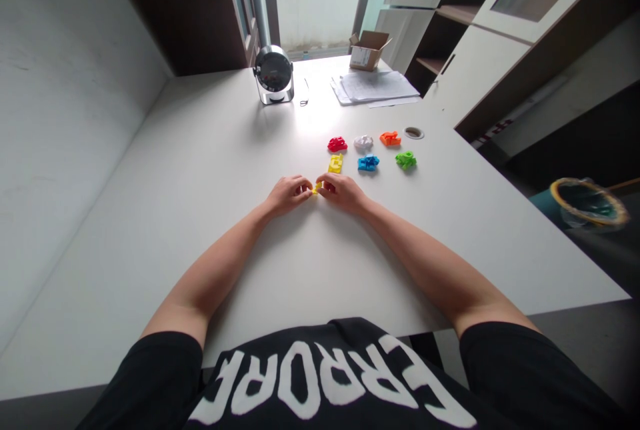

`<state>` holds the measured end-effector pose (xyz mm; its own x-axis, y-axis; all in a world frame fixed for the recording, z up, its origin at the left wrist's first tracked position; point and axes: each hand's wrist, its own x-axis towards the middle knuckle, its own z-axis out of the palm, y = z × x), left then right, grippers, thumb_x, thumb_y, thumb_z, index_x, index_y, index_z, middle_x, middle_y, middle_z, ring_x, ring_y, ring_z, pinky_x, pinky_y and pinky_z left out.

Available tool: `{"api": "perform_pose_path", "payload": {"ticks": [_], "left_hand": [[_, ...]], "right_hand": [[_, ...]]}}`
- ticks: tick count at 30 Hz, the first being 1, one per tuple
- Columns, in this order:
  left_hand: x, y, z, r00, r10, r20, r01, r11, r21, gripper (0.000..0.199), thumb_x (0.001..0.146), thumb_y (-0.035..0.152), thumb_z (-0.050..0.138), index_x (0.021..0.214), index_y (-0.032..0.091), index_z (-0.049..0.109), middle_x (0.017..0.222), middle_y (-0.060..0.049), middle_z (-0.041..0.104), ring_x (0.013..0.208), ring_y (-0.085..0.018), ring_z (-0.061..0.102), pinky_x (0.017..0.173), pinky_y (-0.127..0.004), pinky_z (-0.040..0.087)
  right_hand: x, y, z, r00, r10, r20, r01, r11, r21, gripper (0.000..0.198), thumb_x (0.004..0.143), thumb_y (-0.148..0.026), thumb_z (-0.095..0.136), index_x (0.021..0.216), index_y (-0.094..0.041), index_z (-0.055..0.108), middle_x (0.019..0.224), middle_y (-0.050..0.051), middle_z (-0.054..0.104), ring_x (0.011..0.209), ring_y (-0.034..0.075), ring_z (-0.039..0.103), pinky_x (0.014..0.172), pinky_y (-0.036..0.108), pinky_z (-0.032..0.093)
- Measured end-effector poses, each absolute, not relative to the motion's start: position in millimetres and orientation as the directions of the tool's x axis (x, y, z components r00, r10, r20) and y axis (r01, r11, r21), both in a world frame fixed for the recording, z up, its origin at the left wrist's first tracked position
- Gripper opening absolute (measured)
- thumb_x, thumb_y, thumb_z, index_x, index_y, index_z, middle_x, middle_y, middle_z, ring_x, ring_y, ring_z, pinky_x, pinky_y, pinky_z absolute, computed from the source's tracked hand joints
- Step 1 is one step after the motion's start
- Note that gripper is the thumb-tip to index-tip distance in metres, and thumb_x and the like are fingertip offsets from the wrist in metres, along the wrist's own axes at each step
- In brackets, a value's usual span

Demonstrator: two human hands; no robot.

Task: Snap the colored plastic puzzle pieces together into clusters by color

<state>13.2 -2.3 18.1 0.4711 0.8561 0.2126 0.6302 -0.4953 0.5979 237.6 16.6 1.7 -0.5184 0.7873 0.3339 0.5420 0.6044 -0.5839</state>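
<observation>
Both my hands meet over the middle of the white table (240,170). Between the fingertips of my left hand (291,194) and my right hand (343,192) is a small yellow plastic piece (315,189), pinched from either side and partly covered by the fingers. Just beyond my right hand lies a small pile of yellow pieces (335,163). Behind and to the right sit more little heaps, sorted by colour: red pieces (337,144), white pieces (363,143), orange pieces (391,139), blue pieces (369,163) and green pieces (406,160). Their exact kind is too small to make out.
Toward the far edge stand a round silver-and-black device (275,73), a stack of papers (380,87) and an open cardboard box (369,51). A round cable hole (414,133) is set in the tabletop. A lined bin (590,203) stands off the table's right side.
</observation>
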Motion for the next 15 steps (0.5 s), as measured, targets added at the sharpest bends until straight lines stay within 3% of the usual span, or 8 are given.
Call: {"api": "perform_pose_path", "payload": {"ticks": [15], "left_hand": [[13.4,-4.0,20.0,0.476,0.855,0.207,0.631,-0.496,0.597,0.019,0.088,0.031,0.057,0.095,0.019,0.070,0.087,-0.003,0.066,0.067,-0.012,0.056,0.066,-0.024,0.045]], "right_hand": [[237.8,18.5,-1.3,-0.513,0.793,0.328,0.544,0.596,-0.590,0.022,0.089,-0.033,0.061,0.105,-0.020,0.067,0.079,0.002,0.064,0.065,0.013,0.051,0.063,0.024,0.036]]}}
